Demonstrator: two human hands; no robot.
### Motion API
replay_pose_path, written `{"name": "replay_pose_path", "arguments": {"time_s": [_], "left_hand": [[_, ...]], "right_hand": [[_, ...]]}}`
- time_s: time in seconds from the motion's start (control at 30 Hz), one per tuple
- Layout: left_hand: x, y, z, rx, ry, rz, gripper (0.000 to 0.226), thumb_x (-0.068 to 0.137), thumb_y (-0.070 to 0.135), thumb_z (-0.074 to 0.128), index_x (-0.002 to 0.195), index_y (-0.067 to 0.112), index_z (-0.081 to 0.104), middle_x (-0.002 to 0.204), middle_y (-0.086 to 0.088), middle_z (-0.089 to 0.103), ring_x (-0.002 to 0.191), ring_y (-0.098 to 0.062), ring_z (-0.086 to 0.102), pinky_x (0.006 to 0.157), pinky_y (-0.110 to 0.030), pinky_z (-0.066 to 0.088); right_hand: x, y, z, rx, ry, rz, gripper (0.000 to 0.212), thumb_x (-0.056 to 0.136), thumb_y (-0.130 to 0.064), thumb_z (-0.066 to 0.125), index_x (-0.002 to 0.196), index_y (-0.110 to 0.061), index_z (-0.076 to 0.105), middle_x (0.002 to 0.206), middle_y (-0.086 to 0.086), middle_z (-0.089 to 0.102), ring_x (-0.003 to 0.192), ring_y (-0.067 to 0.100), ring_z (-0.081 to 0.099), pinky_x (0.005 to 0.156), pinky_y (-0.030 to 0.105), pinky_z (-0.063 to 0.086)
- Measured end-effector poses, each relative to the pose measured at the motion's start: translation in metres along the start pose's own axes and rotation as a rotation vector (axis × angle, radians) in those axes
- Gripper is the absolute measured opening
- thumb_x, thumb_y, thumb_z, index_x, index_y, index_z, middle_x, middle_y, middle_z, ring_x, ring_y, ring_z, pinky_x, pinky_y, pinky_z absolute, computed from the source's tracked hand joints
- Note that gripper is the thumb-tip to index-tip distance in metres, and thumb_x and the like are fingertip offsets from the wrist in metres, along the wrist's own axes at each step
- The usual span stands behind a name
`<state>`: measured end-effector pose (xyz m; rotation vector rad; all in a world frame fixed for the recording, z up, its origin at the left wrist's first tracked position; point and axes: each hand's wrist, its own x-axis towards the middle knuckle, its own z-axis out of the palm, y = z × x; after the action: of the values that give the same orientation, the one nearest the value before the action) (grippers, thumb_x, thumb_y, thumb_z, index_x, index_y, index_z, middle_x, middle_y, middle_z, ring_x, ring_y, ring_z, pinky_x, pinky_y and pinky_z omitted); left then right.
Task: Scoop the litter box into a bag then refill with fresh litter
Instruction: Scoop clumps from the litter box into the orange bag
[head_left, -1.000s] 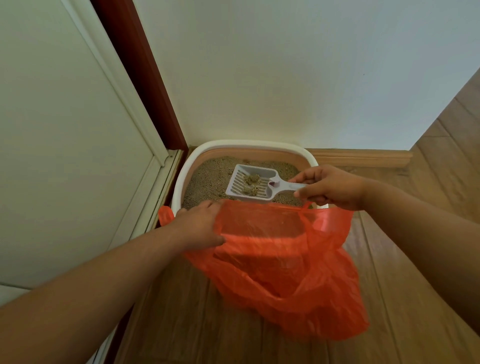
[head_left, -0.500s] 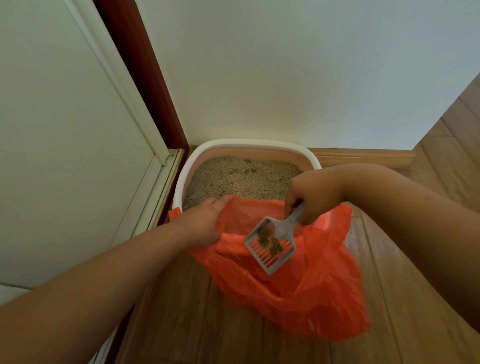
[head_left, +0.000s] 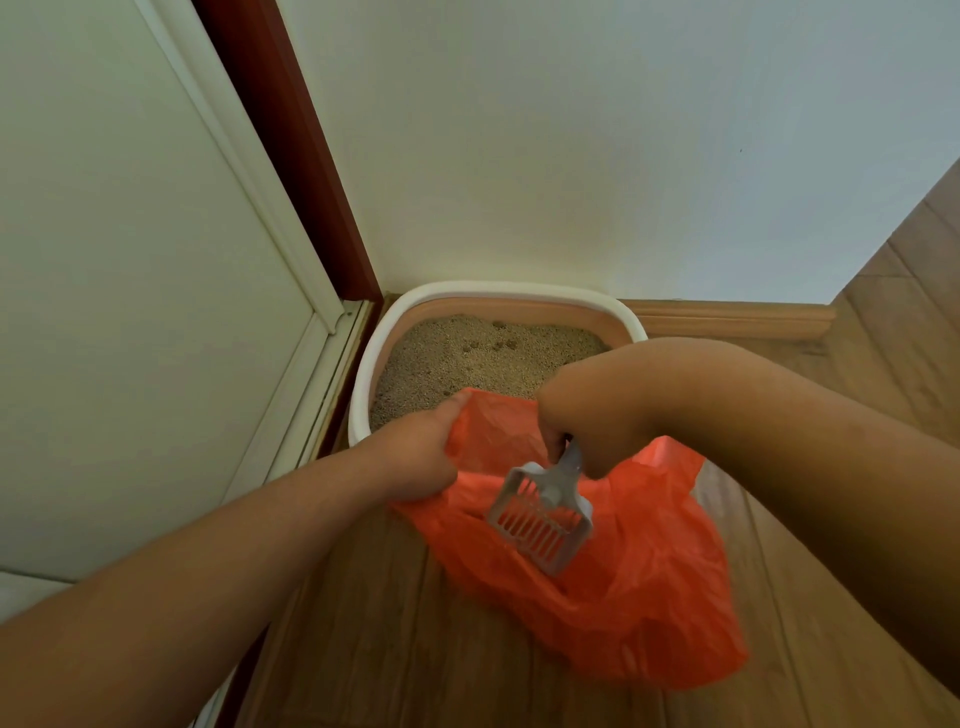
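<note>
Head view
Left hand: gripping the left edge of the orange plastic bag, fingers curled into the film and pulling the mouth open.
Right hand: wrapping its fingers round the handle of the grey litter scoop, wrist bent so the knuckles are facing the far wall; the fingertips themselves are hidden under the hand.
Litter scoop: hanging blade-down inside the bag's mouth, slotted face turned toward the near side, nothing lying on the slots.
Orange plastic bag: sagging on the wooden floor just on the near side of the litter box, its far edge overlapping the box's near rim.
Litter box: sitting in the far corner, white rim over a pink wall, holding beige litter with a few small dark clumps near the far side.
Surroundings: white door panel standing on the left with a dark red frame; pale wall and wooden skirting board running along the far side.
</note>
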<state>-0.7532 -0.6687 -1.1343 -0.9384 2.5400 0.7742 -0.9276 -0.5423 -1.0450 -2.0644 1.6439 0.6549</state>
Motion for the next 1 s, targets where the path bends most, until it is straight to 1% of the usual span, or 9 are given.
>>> {"name": "replay_pose_path", "arguments": {"time_s": [0.07, 0.3, 0.47, 0.57, 0.63, 0.73, 0.83, 0.93, 1.0], "left_hand": [[-0.001, 0.001, 0.0, 0.001, -0.006, 0.002, 0.101, 0.089, 0.016, 0.062, 0.164, 0.039, -0.002, 0.096, 0.003, 0.055, 0.08, -0.014, 0.06, 0.056, -0.022, 0.041], [-0.001, 0.005, -0.001, 0.005, 0.005, 0.004, 0.104, 0.088, 0.016, 0.064, 0.163, 0.041, -0.003, 0.098, 0.002, 0.06, 0.078, -0.01, 0.063, 0.055, -0.022, 0.046], [0.0, 0.004, -0.001, -0.002, -0.007, -0.004, 0.103, 0.089, 0.018, 0.066, 0.163, 0.039, -0.003, 0.106, -0.002, 0.063, 0.082, -0.013, 0.066, 0.06, -0.025, 0.053], [-0.002, 0.002, -0.001, 0.047, -0.029, -0.015, 0.097, 0.091, 0.021, 0.066, 0.165, 0.035, 0.006, 0.114, -0.002, 0.063, 0.089, -0.016, 0.065, 0.067, -0.026, 0.055], [-0.003, -0.001, 0.0, 0.086, -0.058, -0.039, 0.091, 0.09, 0.02, 0.065, 0.163, 0.034, 0.014, 0.113, -0.001, 0.061, 0.089, -0.016, 0.063, 0.065, -0.025, 0.054], [-0.004, -0.007, 0.0, 0.107, -0.097, -0.077, 0.086, 0.09, 0.023, 0.066, 0.162, 0.03, 0.02, 0.119, -0.003, 0.06, 0.092, -0.016, 0.059, 0.066, -0.023, 0.05], [-0.004, -0.008, 0.002, 0.105, -0.101, -0.061, 0.085, 0.091, 0.023, 0.065, 0.162, 0.033, 0.021, 0.124, -0.003, 0.061, 0.098, -0.019, 0.062, 0.069, -0.022, 0.049], [-0.002, -0.007, 0.003, 0.127, -0.074, -0.055, 0.084, 0.09, 0.023, 0.066, 0.162, 0.034, 0.023, 0.134, -0.006, 0.062, 0.112, -0.023, 0.064, 0.079, -0.027, 0.052], [-0.002, -0.007, 0.005, 0.119, -0.075, -0.045, 0.084, 0.089, 0.022, 0.066, 0.162, 0.032, 0.025, 0.134, -0.006, 0.062, 0.11, -0.023, 0.065, 0.078, -0.027, 0.052]], "right_hand": [[-0.002, 0.0, -0.001, 0.032, 0.007, 0.0, 0.028, 0.08, -0.017, 0.067, 0.104, -0.025, 0.078, 0.076, -0.004, 0.072, 0.069, 0.018, 0.062, 0.065, 0.03, 0.051], [-0.006, 0.009, 0.007, 0.182, -0.01, 0.016, 0.031, 0.084, -0.02, 0.072, 0.113, -0.029, 0.076, 0.07, -0.017, 0.062, 0.057, -0.003, 0.053, 0.052, 0.014, 0.036], [-0.009, 0.027, 0.007, 0.414, 0.016, 0.031, 0.031, 0.081, -0.02, 0.078, 0.11, -0.03, 0.078, 0.07, -0.019, 0.066, 0.056, -0.01, 0.055, 0.051, 0.008, 0.04], [-0.019, 0.059, 0.01, 0.68, 0.109, 0.106, 0.026, 0.079, -0.013, 0.08, 0.101, -0.028, 0.08, 0.07, -0.012, 0.068, 0.057, 0.0, 0.055, 0.053, 0.015, 0.04], [-0.022, 0.078, 0.019, 0.953, 0.167, 0.169, 0.023, 0.081, -0.007, 0.08, 0.098, -0.021, 0.08, 0.073, 0.002, 0.063, 0.059, 0.013, 0.047, 0.049, 0.023, 0.035], [-0.01, 0.085, 0.037, 1.195, 0.369, 0.311, 0.021, 0.081, -0.004, 0.08, 0.099, -0.015, 0.077, 0.072, 0.006, 0.064, 0.054, 0.012, 0.044, 0.046, 0.023, 0.034], [0.016, 0.074, 0.059, 1.093, 0.53, 0.477, 0.019, 0.081, -0.011, 0.081, 0.098, -0.018, 0.075, 0.081, 0.004, 0.074, 0.058, 0.012, 0.059, 0.054, 0.026, 0.048], [0.037, 0.069, 0.081, 0.901, 0.483, 0.564, 0.015, 0.081, -0.015, 0.079, 0.095, -0.017, 0.077, 0.083, 0.004, 0.076, 0.07, 0.018, 0.07, 0.061, 0.031, 0.057], [0.043, 0.073, 0.091, 0.756, 0.42, 0.607, 0.01, 0.081, -0.018, 0.076, 0.089, -0.013, 0.078, 0.081, 0.007, 0.074, 0.071, 0.022, 0.068, 0.058, 0.03, 0.053]]}}
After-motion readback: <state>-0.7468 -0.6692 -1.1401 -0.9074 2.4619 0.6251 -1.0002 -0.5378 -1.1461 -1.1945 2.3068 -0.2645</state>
